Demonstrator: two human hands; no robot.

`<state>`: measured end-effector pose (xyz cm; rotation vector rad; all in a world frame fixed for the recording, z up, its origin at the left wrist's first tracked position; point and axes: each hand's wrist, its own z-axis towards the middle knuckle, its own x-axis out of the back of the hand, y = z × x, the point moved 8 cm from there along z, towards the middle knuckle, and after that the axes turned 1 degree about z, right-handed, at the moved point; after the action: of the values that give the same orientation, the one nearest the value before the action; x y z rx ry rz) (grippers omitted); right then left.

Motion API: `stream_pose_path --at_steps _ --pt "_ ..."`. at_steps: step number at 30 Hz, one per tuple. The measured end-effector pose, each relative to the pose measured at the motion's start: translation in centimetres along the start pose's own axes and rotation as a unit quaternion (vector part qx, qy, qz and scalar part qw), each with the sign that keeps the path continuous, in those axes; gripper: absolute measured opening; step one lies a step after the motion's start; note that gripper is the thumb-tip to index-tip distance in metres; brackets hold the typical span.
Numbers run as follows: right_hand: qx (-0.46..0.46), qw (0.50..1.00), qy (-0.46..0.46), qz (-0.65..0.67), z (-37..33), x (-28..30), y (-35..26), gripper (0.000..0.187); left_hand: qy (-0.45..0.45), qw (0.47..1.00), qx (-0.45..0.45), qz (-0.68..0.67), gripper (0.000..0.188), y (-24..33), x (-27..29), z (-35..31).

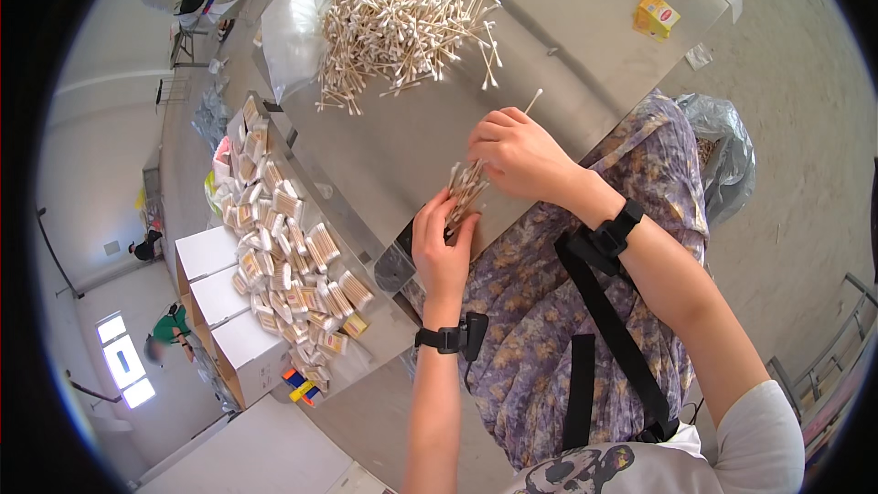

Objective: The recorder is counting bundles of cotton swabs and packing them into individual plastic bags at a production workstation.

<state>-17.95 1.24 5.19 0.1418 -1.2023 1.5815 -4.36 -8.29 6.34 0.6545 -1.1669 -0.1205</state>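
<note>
Upright in my left hand (443,242) is a loose bundle of cotton swabs (466,185), the fingers and thumb wrapped round its lower part. My right hand (523,152) is closed, its fingers curled at the top of that bundle. A single cotton swab (535,99) sticks out beyond the right knuckles and seems gripped in that hand; its lower end is hidden. Farther off on the grey metal table (585,64) lies a big heap of loose cotton swabs (393,27).
A clear plastic bag (291,41) touches the heap's left side. Many packed swab bundles (297,265) pile up at left beside white boxes (215,274). A yellow packet (655,16) lies at the far right. A plastic sack (727,151) stands by my right knee. Other people are in the background.
</note>
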Motion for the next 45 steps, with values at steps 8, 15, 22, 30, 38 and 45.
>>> stream_pose_path --at_steps 8,15,22,30,38,45 --pt "-0.005 1.000 0.006 -0.012 0.0 0.0 0.0 0.010 0.034 0.999 -0.005 0.024 0.016 -0.7 0.2 0.1" --pt "0.007 0.998 -0.012 -0.056 0.1 0.1 0.3 0.009 0.024 1.000 0.003 0.014 0.012 -0.8 0.6 0.7" --pt "-0.054 0.994 0.023 -0.094 0.4 2.4 2.5 0.009 0.033 0.999 0.014 0.027 0.008 -1.6 1.8 -0.8" --pt "-0.103 0.982 0.055 -0.149 0.5 1.8 3.0 0.014 0.001 0.999 0.000 0.038 0.009 -0.7 2.0 -1.9" --pt "-0.140 0.981 0.067 0.116 0.0 0.6 1.2 0.030 -0.075 0.997 0.009 0.030 0.067 -0.5 -1.7 -1.4" --pt "-0.247 0.961 0.021 0.126 -1.3 0.6 3.6 0.030 -0.048 0.976 0.016 0.210 0.087 -0.3 -4.6 0.0"
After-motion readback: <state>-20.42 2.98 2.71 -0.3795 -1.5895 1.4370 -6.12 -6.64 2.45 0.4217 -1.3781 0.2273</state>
